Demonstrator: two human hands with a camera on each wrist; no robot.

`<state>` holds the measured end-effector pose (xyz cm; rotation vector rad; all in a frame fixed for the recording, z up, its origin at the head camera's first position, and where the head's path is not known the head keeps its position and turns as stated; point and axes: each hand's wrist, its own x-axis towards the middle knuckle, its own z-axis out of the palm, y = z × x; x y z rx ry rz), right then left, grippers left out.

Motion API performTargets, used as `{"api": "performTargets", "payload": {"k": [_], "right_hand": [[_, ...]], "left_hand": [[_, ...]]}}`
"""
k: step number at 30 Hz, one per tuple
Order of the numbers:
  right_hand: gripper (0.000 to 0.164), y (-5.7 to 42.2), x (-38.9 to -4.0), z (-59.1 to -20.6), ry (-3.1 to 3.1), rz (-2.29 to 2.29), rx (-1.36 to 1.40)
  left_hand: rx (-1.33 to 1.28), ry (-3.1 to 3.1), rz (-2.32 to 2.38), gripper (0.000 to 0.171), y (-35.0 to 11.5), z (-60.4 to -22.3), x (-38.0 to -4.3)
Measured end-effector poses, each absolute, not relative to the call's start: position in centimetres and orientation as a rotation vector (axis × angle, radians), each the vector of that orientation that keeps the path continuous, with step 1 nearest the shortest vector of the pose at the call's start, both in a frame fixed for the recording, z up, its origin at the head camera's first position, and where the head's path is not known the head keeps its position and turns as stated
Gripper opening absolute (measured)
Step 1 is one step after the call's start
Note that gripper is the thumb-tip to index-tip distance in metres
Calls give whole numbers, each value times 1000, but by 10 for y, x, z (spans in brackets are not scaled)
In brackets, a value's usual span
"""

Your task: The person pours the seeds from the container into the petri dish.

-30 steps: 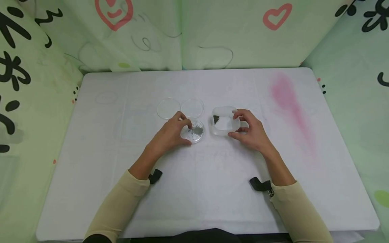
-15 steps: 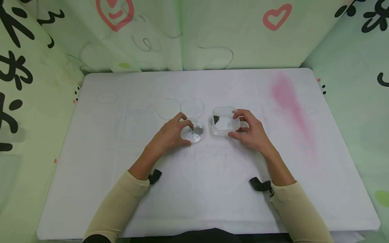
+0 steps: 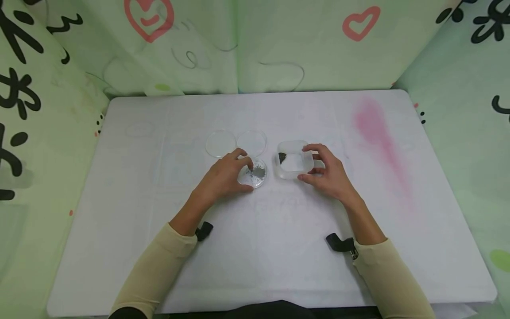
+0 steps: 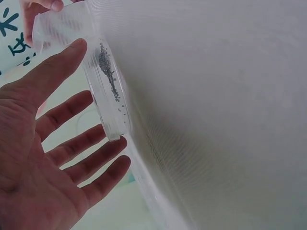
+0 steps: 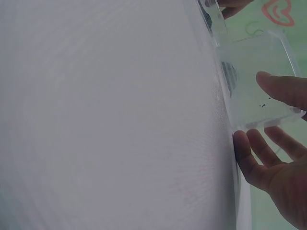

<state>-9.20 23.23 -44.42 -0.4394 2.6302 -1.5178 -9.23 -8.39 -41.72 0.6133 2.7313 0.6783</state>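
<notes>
A clear round petri dish point(image 3: 260, 183) lies on the white table, with small grey granules point(image 3: 259, 171) heaped and scattered inside it. My left hand point(image 3: 225, 177) holds the dish at its left side, thumb at the near edge and fingers reaching round the far side. To the right stands a translucent square plastic box point(image 3: 294, 164). My right hand point(image 3: 328, 175) grips this box by its right side between thumb and fingers. A small pile of dark grains point(image 3: 282, 157) sits in the box's left corner. In the right wrist view a few specks point(image 5: 262, 105) show near the thumb.
Two clear round discs point(image 3: 220, 143), perhaps lids or shallow dishes, lie side by side just behind the petri dish. A pink stain point(image 3: 376, 128) marks the table cover at right. Green printed sheets point(image 3: 287, 48) enclose the table at the back and sides.
</notes>
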Motion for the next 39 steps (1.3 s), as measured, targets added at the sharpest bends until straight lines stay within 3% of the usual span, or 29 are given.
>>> {"api": "performTargets", "payload": {"k": [5, 14, 39], "right_hand": [[92, 231, -92, -443, 2630, -1520, -421], [100, 230, -92, -443, 2641, -1485, -385], [98, 227, -95, -443, 2674, -1395, -341]], "left_hand": [[630, 2740, 675, 47, -83, -417, -92], [610, 2754, 635, 48, -82, -416, -91], [601, 2776, 777, 53, -95, -407, -102]]}}
